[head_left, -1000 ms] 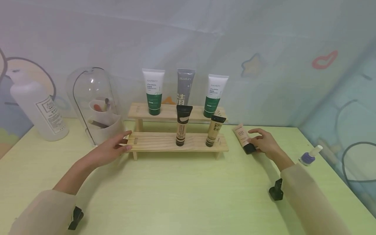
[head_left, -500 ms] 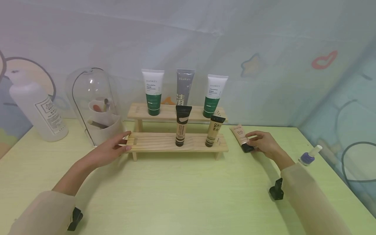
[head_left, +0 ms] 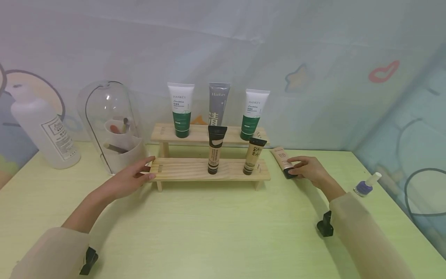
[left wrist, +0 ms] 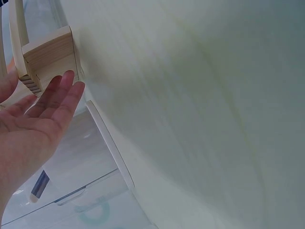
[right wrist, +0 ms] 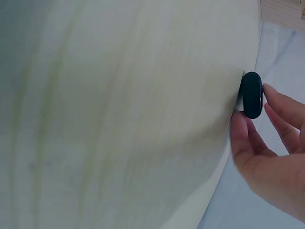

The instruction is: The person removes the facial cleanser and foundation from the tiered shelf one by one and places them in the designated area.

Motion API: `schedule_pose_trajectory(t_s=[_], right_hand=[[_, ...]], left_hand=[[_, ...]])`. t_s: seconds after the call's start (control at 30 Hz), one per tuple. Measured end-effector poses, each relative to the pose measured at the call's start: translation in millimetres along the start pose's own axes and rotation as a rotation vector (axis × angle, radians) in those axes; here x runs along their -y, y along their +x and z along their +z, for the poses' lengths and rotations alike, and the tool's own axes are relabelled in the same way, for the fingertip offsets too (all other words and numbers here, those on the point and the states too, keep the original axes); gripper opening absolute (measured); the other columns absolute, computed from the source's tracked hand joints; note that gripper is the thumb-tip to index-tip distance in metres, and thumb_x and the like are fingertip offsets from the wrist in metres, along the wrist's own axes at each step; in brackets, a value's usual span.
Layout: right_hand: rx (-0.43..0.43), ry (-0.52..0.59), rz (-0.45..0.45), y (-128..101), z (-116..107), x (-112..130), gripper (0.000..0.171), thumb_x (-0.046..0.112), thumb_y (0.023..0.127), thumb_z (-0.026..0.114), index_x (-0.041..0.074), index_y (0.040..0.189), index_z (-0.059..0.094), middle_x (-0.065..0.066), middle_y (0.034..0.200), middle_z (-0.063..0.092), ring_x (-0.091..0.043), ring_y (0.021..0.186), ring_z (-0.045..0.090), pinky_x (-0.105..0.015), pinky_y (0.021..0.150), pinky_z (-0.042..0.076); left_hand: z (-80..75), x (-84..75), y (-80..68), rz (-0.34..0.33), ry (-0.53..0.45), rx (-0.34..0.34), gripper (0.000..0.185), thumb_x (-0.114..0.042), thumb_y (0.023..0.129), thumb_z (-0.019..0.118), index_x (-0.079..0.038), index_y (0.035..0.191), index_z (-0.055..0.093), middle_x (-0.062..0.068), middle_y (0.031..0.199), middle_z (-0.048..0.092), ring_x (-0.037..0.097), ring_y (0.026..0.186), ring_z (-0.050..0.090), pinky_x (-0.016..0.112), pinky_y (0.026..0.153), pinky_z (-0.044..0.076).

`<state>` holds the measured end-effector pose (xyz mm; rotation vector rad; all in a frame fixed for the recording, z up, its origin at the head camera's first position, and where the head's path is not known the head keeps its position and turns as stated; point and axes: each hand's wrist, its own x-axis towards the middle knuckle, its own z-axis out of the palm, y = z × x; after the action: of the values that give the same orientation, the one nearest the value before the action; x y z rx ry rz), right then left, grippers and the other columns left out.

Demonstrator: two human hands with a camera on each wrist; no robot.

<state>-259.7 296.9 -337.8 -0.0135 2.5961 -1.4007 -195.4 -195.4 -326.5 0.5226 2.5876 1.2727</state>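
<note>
A two-step wooden rack (head_left: 195, 169) stands at the back middle of the yellow-green table (head_left: 216, 232). My left hand (head_left: 144, 170) rests on the left end of its lower step with straight fingers; the left wrist view shows the left hand (left wrist: 57, 95) beside that step's end (left wrist: 47, 52). A beige tube (head_left: 280, 157) with a black cap (head_left: 288, 173) lies on the table just right of the rack. My right hand (head_left: 296, 167) pinches the tube at its cap. In the right wrist view the right hand (right wrist: 255, 114) has its thumb and fingers around the cap (right wrist: 251, 93).
Three tall tubes (head_left: 219, 102) stand on the rack's upper step, and two smaller tubes (head_left: 215, 149) on the lower one. A clear dome (head_left: 108, 120) over a brush holder and a white bottle (head_left: 45, 128) stand at the left. A purple nail polish bottle (head_left: 364, 186) sits at the right edge.
My right hand has slid the beige tube a little to the left, closer to the rack's right end. My left hand has stayed on the lower step.
</note>
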Motion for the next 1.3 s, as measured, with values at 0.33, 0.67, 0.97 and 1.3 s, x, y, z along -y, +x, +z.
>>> schedule_pose_trajectory(t_s=[0.33,0.67,0.97,1.3], right_hand=[[-0.020,-0.062,0.046,0.3,1.7,3.9,0.052,0.008,0.086,0.064,-0.005,0.131,0.044,-0.020,0.105,0.057,-0.014,0.060,0.051,-0.030,0.065,0.047],[-0.028,-0.036,0.029,0.8,3.2,0.9,0.052,0.006,0.087,0.062,-0.006,0.132,0.042,-0.021,0.105,0.054,-0.015,0.065,0.057,-0.031,0.068,0.051],[-0.025,-0.024,0.031,0.0,2.9,0.6,0.052,0.005,0.088,0.061,-0.007,0.133,0.040,-0.029,0.113,0.050,-0.017,0.070,0.055,-0.032,0.070,0.052],[0.029,-0.076,0.062,-1.7,-2.9,-1.7,0.058,0.014,0.087,0.064,-0.003,0.136,0.037,-0.027,0.116,0.051,-0.019,0.074,0.057,-0.032,0.072,0.051]], left_hand=[[-0.7,0.3,0.5,-0.016,0.018,-0.003,0.059,-0.017,0.097,0.046,0.007,0.142,0.016,0.034,0.135,0.030,0.047,0.121,0.035,0.053,0.090,0.039],[-0.4,1.2,0.6,-0.003,0.021,-0.006,0.059,-0.017,0.097,0.046,0.007,0.142,0.017,0.034,0.134,0.032,0.047,0.120,0.036,0.053,0.090,0.039],[0.3,1.9,1.8,0.002,0.014,-0.003,0.059,-0.016,0.097,0.047,0.008,0.142,0.016,0.033,0.136,0.030,0.047,0.121,0.035,0.053,0.090,0.039],[-0.1,1.8,0.9,-0.001,0.013,-0.004,0.059,-0.016,0.097,0.047,0.008,0.141,0.017,0.033,0.136,0.030,0.047,0.121,0.034,0.053,0.090,0.039]])
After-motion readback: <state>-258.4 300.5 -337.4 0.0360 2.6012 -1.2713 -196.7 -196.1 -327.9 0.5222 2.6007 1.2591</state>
